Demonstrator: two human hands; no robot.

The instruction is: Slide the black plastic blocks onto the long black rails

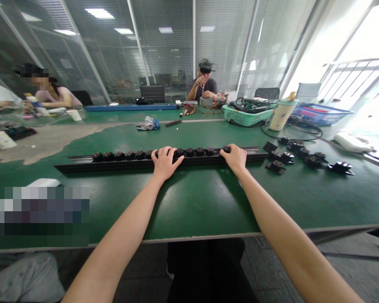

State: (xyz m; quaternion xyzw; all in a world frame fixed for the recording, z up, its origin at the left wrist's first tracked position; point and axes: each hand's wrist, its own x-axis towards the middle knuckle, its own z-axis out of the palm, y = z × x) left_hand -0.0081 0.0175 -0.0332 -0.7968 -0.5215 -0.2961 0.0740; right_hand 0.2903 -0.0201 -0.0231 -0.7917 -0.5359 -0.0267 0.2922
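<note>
A long black rail lies across the green table, with a row of several small dark round parts seated along it. My left hand rests on the rail near its middle, fingers spread flat over the parts. My right hand sits further right on the rail, its fingers curled around one dark round part at the end of the row. Both arms reach straight forward from the table's near edge.
Several loose black parts lie right of the rail. Behind are a green basket of cables, a pale cup, a blue tray and a cloth. One person sits opposite, another at the far left.
</note>
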